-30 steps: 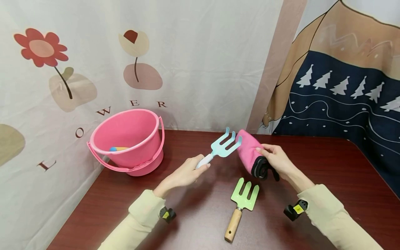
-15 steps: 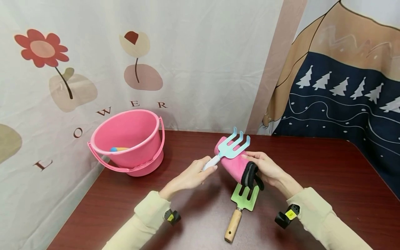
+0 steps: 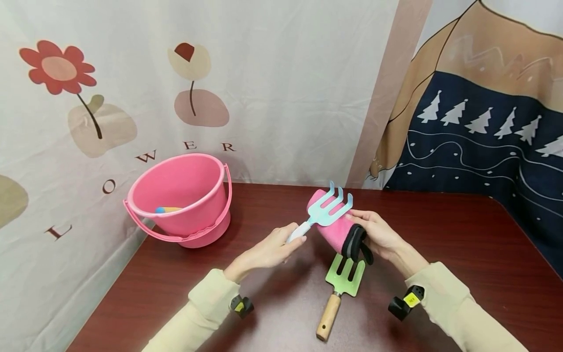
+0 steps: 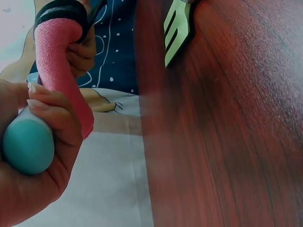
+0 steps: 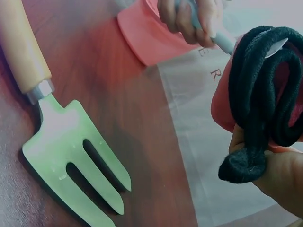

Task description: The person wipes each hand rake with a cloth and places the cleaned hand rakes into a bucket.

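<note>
My left hand (image 3: 268,248) grips the white handle of a pale blue hand rake (image 3: 323,214), with its bent prongs pointing up and away. The teal butt of that handle shows in the left wrist view. Behind the prongs is a rolled pink cloth bundle (image 3: 335,234) with a black and grey edge; whether rake and bundle touch I cannot tell. My right hand (image 3: 381,236) holds the bundle from its right side, thumb on top. In the right wrist view its black edge (image 5: 248,75) appears folded in layers. Below lies a green hand fork (image 3: 344,278) with a wooden handle.
A pink bucket (image 3: 206,200) stands at the back left of the dark red table (image 3: 475,244), its handle hanging down in front. Inside is a blue and yellow item (image 3: 169,209), mostly hidden. A printed curtain (image 3: 286,98) hangs along the table's back.
The pink bundle in my right hand has moved left, behind the rake and over the green fork's tips. My left hand has shifted slightly right with the rake. Little moved in the last half second.
</note>
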A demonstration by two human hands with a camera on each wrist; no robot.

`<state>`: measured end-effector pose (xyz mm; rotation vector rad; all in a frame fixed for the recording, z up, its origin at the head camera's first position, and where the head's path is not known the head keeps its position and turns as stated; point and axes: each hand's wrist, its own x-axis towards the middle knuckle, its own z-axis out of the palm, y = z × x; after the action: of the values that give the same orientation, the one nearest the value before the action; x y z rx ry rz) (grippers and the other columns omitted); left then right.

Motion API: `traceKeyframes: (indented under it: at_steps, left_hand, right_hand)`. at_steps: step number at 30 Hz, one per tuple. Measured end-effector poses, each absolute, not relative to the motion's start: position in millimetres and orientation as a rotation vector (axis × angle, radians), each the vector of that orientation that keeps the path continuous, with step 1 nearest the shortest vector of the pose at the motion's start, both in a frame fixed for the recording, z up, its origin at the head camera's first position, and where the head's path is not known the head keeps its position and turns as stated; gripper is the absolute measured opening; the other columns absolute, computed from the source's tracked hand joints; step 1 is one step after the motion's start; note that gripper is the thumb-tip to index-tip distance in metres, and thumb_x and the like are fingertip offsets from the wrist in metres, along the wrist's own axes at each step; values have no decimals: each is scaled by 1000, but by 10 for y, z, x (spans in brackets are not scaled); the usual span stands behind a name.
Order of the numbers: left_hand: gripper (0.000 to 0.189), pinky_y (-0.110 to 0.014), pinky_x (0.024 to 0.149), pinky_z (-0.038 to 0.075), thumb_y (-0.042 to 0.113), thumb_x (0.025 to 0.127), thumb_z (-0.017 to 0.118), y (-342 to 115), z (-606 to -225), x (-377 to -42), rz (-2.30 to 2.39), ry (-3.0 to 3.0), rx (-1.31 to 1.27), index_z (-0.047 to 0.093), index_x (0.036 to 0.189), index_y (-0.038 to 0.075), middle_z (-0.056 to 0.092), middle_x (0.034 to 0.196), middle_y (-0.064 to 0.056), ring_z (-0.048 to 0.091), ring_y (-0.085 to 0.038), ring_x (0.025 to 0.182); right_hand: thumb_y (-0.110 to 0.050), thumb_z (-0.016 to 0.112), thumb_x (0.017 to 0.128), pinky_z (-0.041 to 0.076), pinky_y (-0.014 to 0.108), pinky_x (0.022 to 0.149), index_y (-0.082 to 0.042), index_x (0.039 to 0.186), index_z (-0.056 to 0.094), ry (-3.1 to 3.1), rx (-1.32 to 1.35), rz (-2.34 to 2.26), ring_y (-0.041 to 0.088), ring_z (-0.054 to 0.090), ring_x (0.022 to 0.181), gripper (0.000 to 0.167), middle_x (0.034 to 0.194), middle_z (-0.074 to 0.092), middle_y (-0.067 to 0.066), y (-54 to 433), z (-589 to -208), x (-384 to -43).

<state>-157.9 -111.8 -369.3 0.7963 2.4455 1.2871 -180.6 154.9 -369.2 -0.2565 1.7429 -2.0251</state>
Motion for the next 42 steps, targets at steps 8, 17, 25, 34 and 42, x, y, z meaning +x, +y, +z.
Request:
traceKeyframes:
  at_steps: [8,17,25,34,42]
  left_hand:
    - [15,-20,45,35,17,96,50,-1212,-3687,-1585,1205,2468,804,46,90,4,42,55,1,41,-7,44]
    - [14,-20,46,36,17,96,48,-1280,-3655,-1575,1113,2486,795,47,89,5,42,56,2,42,-6,45]
    - [15,-18,50,33,17,92,51,-1340,-3694,-1593,899,2649,845,49,82,7,42,62,5,38,-4,54]
    - [13,-20,52,36,17,92,53,-1393,-3691,-1627,913,2713,771,51,86,7,45,64,3,41,-6,55]
    - [15,-19,48,34,19,94,52,-1358,-3610,-1637,1140,2626,752,48,87,6,41,60,2,38,-5,49]
  right_hand:
    - [-18,48,98,50,18,70,-11,117,60,1914,-264,-2017,1,59,74,23,85,66,-12,1646,-3640,-1861]
    - [-21,49,98,49,19,69,8,131,46,2280,-341,-1817,3,59,73,45,84,63,-13,1750,-3546,-1895]
    - [-23,50,98,48,18,72,7,132,47,2362,-337,-1813,3,54,83,46,90,59,-14,1844,-3416,-1893]
    - [-23,49,98,47,16,70,10,131,45,2408,-266,-1839,-1,53,79,47,87,58,-17,1901,-3359,-1894]
    - [-20,47,98,47,18,66,12,132,44,2326,-225,-1788,0,54,71,46,79,58,-13,1825,-3553,-1892]
